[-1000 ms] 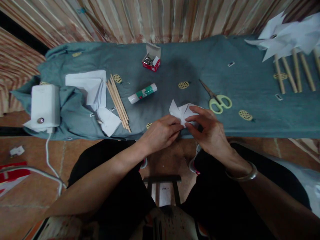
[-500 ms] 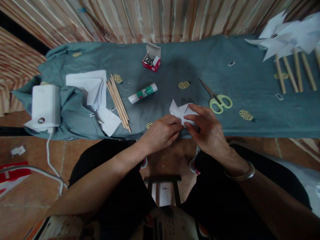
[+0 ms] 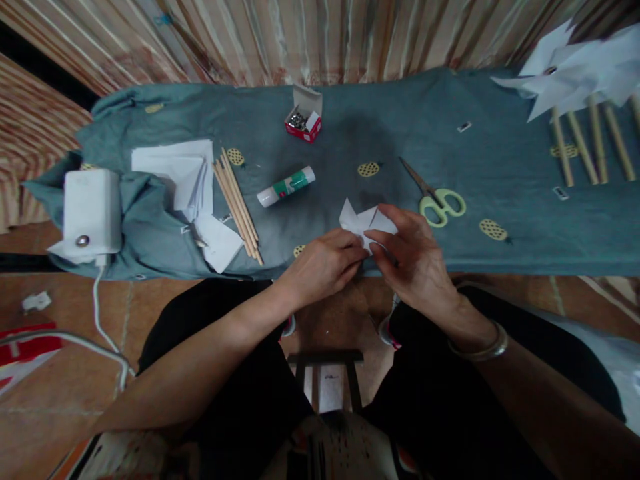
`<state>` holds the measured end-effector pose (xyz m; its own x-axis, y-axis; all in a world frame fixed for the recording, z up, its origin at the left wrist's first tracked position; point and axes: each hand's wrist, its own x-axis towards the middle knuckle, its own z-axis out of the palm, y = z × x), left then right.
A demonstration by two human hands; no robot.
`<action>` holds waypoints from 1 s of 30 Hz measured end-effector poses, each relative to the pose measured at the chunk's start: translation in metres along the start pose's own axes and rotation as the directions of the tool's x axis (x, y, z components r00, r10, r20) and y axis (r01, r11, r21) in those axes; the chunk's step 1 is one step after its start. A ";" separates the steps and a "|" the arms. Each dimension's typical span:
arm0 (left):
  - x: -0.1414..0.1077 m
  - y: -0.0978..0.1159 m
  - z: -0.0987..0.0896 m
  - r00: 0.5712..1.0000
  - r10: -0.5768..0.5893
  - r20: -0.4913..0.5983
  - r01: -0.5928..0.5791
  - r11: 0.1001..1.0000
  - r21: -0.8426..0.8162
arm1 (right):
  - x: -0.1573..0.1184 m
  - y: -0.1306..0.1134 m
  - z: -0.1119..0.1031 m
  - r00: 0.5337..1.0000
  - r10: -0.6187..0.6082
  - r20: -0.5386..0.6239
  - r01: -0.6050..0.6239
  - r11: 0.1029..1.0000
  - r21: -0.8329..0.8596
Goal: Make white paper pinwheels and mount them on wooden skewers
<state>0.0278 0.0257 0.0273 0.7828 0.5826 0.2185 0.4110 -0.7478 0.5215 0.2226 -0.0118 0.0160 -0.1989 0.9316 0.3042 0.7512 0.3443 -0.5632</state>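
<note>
1. Faintly printed, the green label of the glue stick (image 3: 287,187) cannot be read, nor the red box (image 3: 301,132).
2. Near the table's edge, the folded paper (image 3: 369,223) is partly hidden by fingers; pinwheels (image 3: 570,77) are cut off rightward.
3. It is pinched by the left hand (image 3: 320,267); the right hand's (image 3: 417,260) fingers are spread against it, any grip uncertain.
4. Since the earlier frame, the right fingertips have been shifted slightly.

Cloth (image 3: 335,170): grey-teal, yellow pineapple print. Folded paper (image 3: 368,220) and pinwheels (image 3: 575,77): white. Glue stick (image 3: 287,186): white, green band. Scissors (image 3: 432,193): lime-green handles. Box (image 3: 303,132): red. Sticks (image 3: 237,207): pale tan. Curtain (image 3: 350,40): beige-brown stripes. Trousers (image 3: 200,307): black.
</note>
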 end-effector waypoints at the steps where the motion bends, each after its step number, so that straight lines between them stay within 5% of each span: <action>1: 0.000 0.000 0.000 1.000 0.002 -0.005 -0.002 1.000 0.000 | 0.000 0.000 0.000 1.000 -0.015 0.009 0.015 1.000 -0.005; 7: -0.001 0.001 0.000 1.000 -0.001 -0.021 0.001 1.000 -0.013 | -0.002 0.001 0.001 0.994 -0.108 0.033 0.110 0.993 -0.043; 17: -0.003 0.001 0.005 0.999 -0.018 -0.038 0.018 1.000 0.008 | -0.012 0.001 0.017 0.996 -0.088 -0.012 0.086 0.989 -0.123; 24: -0.002 0.002 0.005 1.000 0.002 -0.029 0.000 0.999 0.049 | -0.005 0.004 0.005 0.991 -0.127 -0.043 0.125 0.991 -0.044; 30: -0.004 -0.009 -0.001 0.998 0.001 -0.066 0.010 0.987 0.163 | -0.004 0.014 -0.013 0.998 0.042 -0.046 -0.043 0.999 -0.017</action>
<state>0.0206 0.0303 0.0225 0.7507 0.6017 0.2728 0.4893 -0.7838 0.3824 0.2416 -0.0122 0.0171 -0.1377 0.9390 0.3152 0.7693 0.3018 -0.5630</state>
